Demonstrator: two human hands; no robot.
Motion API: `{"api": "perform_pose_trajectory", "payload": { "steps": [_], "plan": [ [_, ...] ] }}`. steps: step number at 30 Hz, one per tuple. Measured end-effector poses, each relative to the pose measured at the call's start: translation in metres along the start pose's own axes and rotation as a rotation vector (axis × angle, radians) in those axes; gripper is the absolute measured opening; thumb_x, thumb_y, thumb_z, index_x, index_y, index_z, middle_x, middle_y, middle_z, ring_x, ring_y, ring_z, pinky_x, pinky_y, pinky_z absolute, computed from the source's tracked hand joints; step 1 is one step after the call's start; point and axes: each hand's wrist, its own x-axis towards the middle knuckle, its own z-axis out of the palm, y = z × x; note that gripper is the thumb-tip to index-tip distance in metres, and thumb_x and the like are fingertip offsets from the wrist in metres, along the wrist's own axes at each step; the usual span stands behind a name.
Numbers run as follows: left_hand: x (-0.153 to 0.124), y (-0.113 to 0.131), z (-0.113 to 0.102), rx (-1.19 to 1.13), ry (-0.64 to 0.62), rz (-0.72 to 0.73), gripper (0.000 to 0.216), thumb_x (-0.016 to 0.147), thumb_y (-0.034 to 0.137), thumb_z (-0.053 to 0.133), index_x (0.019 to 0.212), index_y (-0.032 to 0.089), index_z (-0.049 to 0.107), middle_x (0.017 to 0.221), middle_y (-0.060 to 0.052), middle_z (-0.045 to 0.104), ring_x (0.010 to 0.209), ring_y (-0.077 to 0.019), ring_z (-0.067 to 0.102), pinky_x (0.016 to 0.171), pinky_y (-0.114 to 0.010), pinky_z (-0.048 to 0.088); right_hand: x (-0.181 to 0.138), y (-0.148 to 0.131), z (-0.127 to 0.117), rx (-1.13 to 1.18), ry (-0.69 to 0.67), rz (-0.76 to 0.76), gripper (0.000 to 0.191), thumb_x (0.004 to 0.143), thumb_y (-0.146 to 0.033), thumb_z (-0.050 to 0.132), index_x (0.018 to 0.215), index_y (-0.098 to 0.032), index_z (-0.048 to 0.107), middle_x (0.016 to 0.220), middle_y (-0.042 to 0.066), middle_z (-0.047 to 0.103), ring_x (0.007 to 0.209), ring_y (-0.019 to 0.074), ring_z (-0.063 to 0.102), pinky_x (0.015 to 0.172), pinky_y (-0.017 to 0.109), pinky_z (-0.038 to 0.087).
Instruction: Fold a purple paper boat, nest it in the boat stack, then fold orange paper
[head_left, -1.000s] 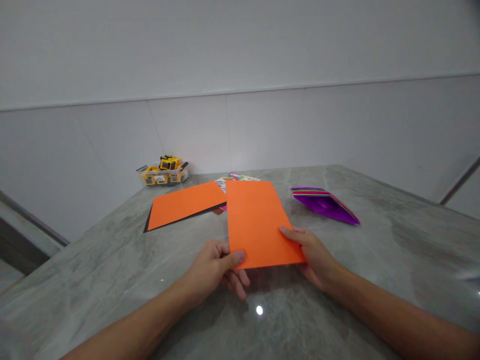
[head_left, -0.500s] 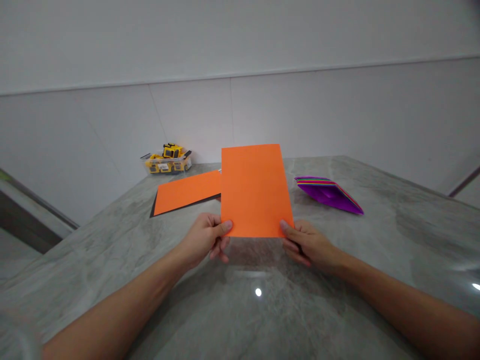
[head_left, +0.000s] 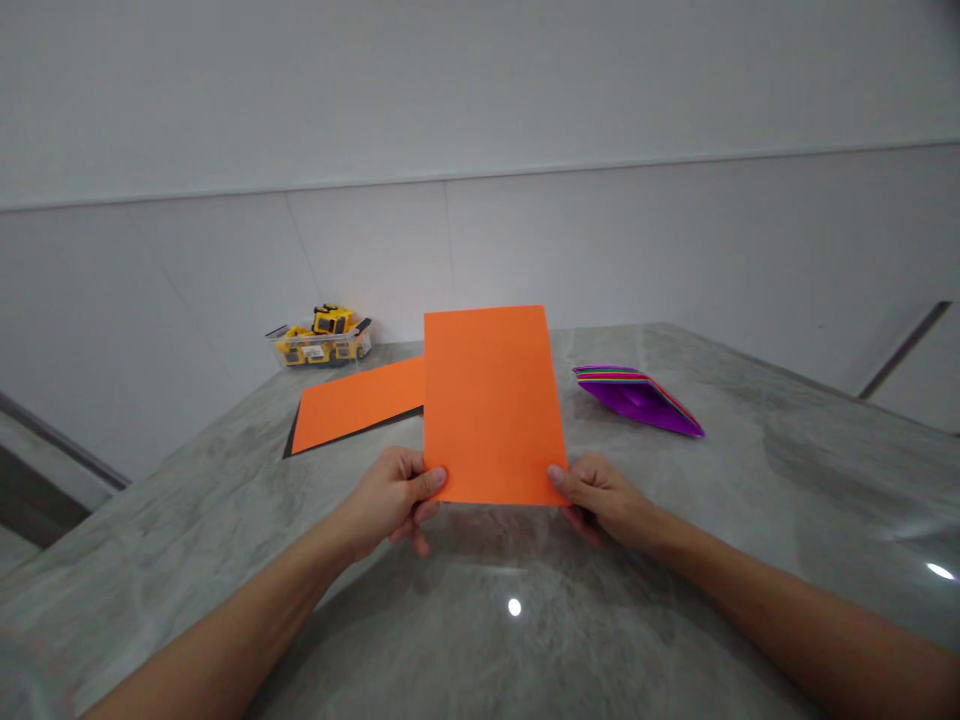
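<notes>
**Hands.** The left hand [head_left: 390, 495] pinches the lower left corner of the orange sheet [head_left: 491, 400], with the thumb on the near face and the fingers behind. The right hand [head_left: 600, 495] pinches the lower right corner the same way. Both hands are closed on the sheet. The sheet stands nearly upright above the counter [head_left: 750, 500]. Its lower edge appears clear of the surface, though the view does not settle this.

**Hazards.**
- The sheet is supported only at its two lower corners. The free upper part may fold over if the grip tilts.
- A hard pinch may crease the corners.
- Unequal pull between the hands may skew or tear the lower edge.
- The counter is glossy, so a released sheet may slide.

**Surroundings.**
- Behind and left of the orange sheet, a second orange sheet [head_left: 356, 405] lies flat on a black sheet [head_left: 287, 447].
- To the right of the orange sheet lies a purple paper stack [head_left: 641, 400].
- Far behind and to the left of the orange sheet, a yellow toy vehicle [head_left: 322, 338] stands by the wall.
</notes>
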Motion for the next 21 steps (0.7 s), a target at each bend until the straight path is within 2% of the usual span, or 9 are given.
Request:
{"api": "perform_pose_trajectory", "payload": {
  "steps": [5, 8, 12, 18, 21],
  "plan": [
    [-0.002, 0.002, 0.002, 0.067, -0.048, -0.02, 0.048, 0.071, 0.055, 0.064, 0.048, 0.017, 0.044, 0.036, 0.009, 0.037, 0.024, -0.0025, 0.03, 0.031, -0.018, 0.046, -0.003, 0.002, 0.001, -0.006, -0.009, 0.086, 0.074, 0.074, -0.081, 0.037, 0.039, -0.017, 0.049, 0.029, -0.002, 0.038, 0.025, 0.0059, 0.031, 0.03, 0.02, 0.018],
    [-0.002, 0.001, 0.001, 0.083, -0.068, -0.024, 0.049, 0.071, 0.056, 0.063, 0.048, 0.017, 0.045, 0.035, 0.009, 0.036, 0.024, -0.0025, 0.03, 0.031, -0.019, 0.046, -0.003, 0.004, 0.0, -0.017, -0.038, 0.044, 0.073, 0.075, -0.079, 0.039, 0.039, -0.016, 0.049, 0.03, -0.001, 0.04, 0.026, 0.0058, 0.033, 0.03, 0.02, 0.019],
    [0.001, -0.004, -0.002, 0.083, -0.079, -0.015, 0.049, 0.072, 0.055, 0.064, 0.049, 0.016, 0.045, 0.036, 0.008, 0.039, 0.024, -0.0034, 0.034, 0.03, -0.017, 0.043, -0.001, 0.006, 0.0, 0.024, 0.005, 0.022, 0.071, 0.074, -0.079, 0.041, 0.039, -0.017, 0.047, 0.03, -0.002, 0.039, 0.027, 0.0061, 0.033, 0.03, 0.02, 0.019],
    [0.006, -0.012, 0.004, -0.264, -0.028, 0.2, 0.043, 0.075, 0.052, 0.066, 0.058, 0.014, 0.052, 0.036, 0.006, 0.046, 0.024, -0.0036, 0.035, 0.042, -0.022, 0.051, 0.005, 0.005, 0.011, 0.161, 0.143, 0.068, 0.069, 0.072, -0.079, 0.043, 0.04, -0.018, 0.046, 0.029, -0.003, 0.036, 0.025, 0.0058, 0.029, 0.03, 0.022, 0.013],
    [0.007, -0.02, 0.021, -0.414, -0.095, 0.27, 0.047, 0.074, 0.059, 0.062, 0.069, 0.013, 0.058, 0.042, 0.005, 0.051, 0.027, -0.0044, 0.037, 0.044, -0.026, 0.052, 0.006, -0.002, 0.024, 0.24, 0.179, 0.066, 0.069, 0.072, -0.078, 0.043, 0.038, -0.018, 0.044, 0.027, -0.005, 0.031, 0.025, 0.0044, 0.023, 0.031, 0.022, 0.01]
  ]
}}
